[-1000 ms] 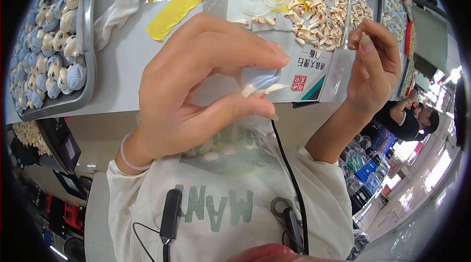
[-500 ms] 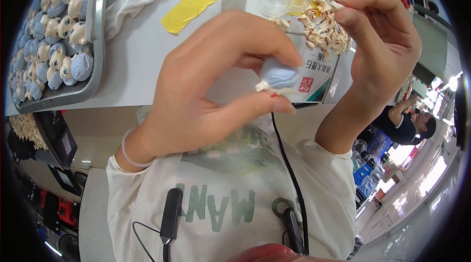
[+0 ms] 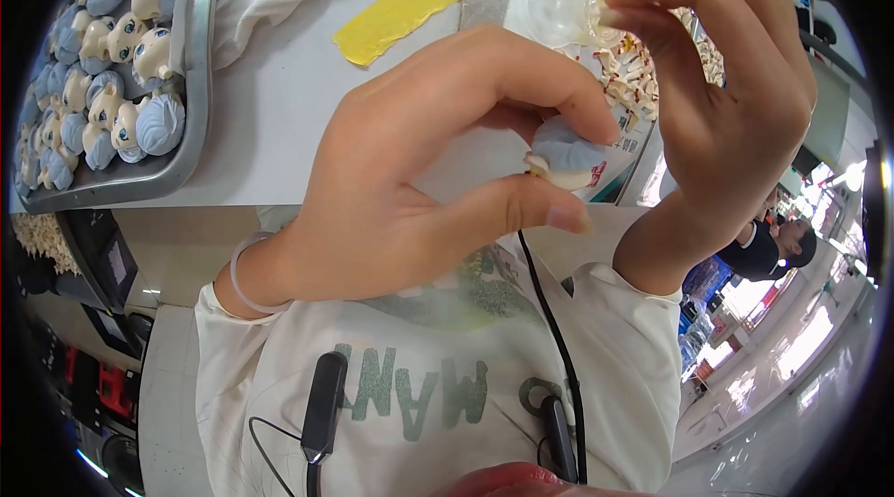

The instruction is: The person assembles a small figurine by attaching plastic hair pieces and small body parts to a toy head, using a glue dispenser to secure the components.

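Note:
Between the thumb and forefinger of my left hand (image 3: 419, 171) is a small doll head (image 3: 566, 148) with pale blue moulded hair and a cream part below. The rest of it is covered by my fingers. My right hand (image 3: 736, 78) is raised at the upper right, its thumb and forefinger pinched together. What lies in that pinch, if anything, is too small to make out. The fingertips are beside a clear round dish (image 3: 551, 13) and above a heap of small cream pieces with red marks (image 3: 629, 82).
A metal tray (image 3: 197, 115) of several similar blue-haired heads (image 3: 160, 124) stands at the left. Beside it lie a white cloth (image 3: 270, 8) and yellow tape strips (image 3: 419, 3). A black cable (image 3: 549, 329) hangs in front of me. Another person (image 3: 778, 245) is in the right background.
My right hand's pinched fingertips have moved left, closer to the clear dish. The doll head in my left hand is slightly turned. The whole view has shifted a little.

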